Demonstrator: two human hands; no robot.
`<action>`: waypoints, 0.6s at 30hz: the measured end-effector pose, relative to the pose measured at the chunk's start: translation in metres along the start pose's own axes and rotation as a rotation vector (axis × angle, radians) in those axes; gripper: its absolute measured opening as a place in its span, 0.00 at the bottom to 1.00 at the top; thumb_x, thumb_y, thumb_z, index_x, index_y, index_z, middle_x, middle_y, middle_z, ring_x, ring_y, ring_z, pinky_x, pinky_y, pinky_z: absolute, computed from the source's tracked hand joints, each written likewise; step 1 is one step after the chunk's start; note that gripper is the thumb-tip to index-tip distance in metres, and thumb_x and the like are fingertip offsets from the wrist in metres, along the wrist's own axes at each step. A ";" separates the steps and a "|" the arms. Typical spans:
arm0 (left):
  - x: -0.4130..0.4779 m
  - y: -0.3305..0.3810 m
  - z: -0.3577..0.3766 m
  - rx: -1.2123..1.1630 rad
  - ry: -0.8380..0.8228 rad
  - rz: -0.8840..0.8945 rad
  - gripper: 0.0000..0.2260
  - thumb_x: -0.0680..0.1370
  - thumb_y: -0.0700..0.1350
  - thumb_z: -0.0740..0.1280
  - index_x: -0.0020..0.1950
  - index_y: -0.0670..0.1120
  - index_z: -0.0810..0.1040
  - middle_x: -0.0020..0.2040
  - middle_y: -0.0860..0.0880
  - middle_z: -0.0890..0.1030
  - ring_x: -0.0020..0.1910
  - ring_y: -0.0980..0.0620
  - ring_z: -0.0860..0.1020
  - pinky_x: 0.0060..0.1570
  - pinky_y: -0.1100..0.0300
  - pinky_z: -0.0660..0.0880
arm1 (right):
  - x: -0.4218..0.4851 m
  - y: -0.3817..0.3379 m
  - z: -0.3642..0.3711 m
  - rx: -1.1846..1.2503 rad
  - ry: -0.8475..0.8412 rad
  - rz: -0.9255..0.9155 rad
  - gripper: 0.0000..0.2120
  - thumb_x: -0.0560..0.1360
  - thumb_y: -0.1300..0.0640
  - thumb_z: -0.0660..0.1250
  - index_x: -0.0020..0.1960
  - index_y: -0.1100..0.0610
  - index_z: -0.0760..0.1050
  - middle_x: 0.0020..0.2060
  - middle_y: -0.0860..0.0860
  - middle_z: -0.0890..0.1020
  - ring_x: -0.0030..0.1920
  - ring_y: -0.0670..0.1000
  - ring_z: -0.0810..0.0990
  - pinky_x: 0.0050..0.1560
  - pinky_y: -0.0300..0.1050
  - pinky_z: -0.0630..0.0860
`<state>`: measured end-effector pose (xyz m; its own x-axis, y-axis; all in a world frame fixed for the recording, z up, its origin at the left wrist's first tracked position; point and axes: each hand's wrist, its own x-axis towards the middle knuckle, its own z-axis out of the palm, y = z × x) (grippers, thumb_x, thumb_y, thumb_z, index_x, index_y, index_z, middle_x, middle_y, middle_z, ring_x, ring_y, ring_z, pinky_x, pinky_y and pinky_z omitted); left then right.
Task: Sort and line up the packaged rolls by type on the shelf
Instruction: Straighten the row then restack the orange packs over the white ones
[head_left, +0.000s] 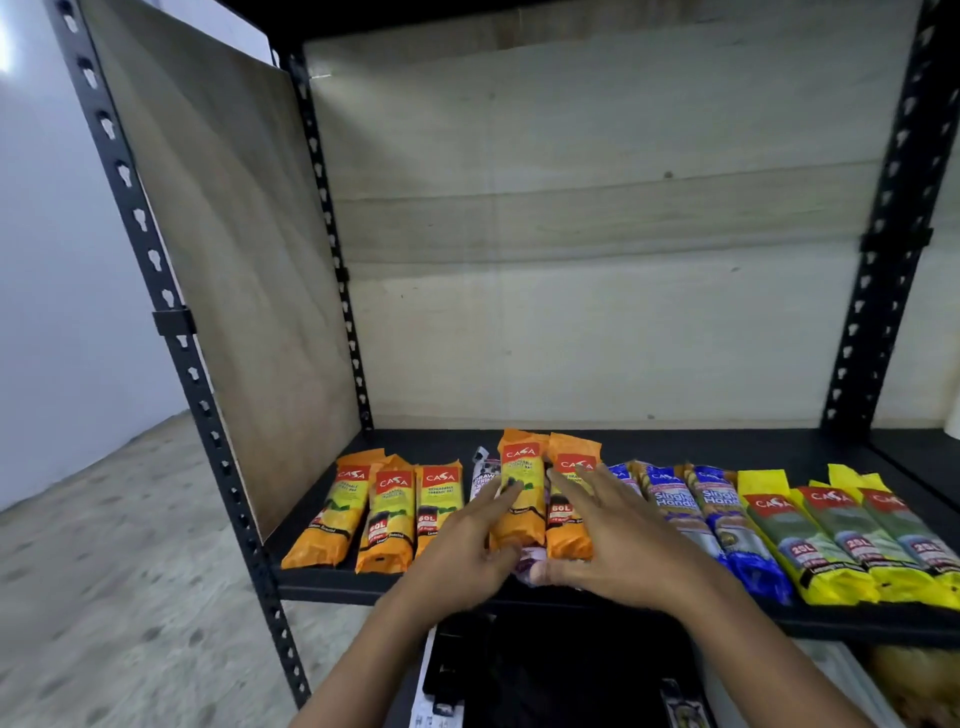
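Two orange packaged rolls lie side by side at the middle of the black shelf, resting on top of a white and purple roll. My left hand touches the left side of the left one with straight fingers. My right hand lies flat with spread fingers over the right one. Three more orange rolls are lined up at the left. Blue rolls and yellow rolls sit in rows to the right.
Black perforated steel posts frame the shelf, with plywood panels at the left side and the back. The rear half of the shelf holds nothing. A lower shelf level with dark items lies below my arms.
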<state>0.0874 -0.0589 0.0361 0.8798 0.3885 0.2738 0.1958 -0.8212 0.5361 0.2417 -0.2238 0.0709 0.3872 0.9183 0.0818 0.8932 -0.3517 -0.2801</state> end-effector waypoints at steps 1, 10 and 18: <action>-0.004 -0.004 -0.005 -0.007 0.016 -0.007 0.31 0.79 0.54 0.65 0.79 0.64 0.55 0.81 0.56 0.54 0.78 0.46 0.59 0.71 0.54 0.66 | 0.001 -0.010 -0.003 0.009 0.020 -0.010 0.54 0.62 0.17 0.54 0.79 0.37 0.37 0.81 0.44 0.41 0.80 0.52 0.39 0.76 0.60 0.52; -0.042 -0.101 -0.079 0.265 0.366 -0.260 0.16 0.79 0.52 0.67 0.66 0.51 0.78 0.67 0.47 0.76 0.65 0.47 0.74 0.63 0.54 0.71 | 0.029 -0.102 0.017 -0.019 0.027 -0.286 0.38 0.81 0.41 0.62 0.82 0.46 0.44 0.81 0.49 0.49 0.80 0.52 0.45 0.76 0.54 0.55; -0.060 -0.129 -0.094 0.263 -0.102 -0.362 0.39 0.68 0.79 0.58 0.77 0.70 0.53 0.82 0.52 0.44 0.80 0.44 0.42 0.76 0.38 0.49 | 0.074 -0.134 0.071 -0.163 -0.071 -0.226 0.38 0.80 0.55 0.61 0.82 0.55 0.42 0.81 0.59 0.42 0.80 0.61 0.38 0.77 0.59 0.48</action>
<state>-0.0314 0.0634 0.0256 0.7703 0.6374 0.0190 0.5900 -0.7238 0.3579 0.1339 -0.0957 0.0463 0.1621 0.9852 0.0559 0.9823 -0.1557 -0.1044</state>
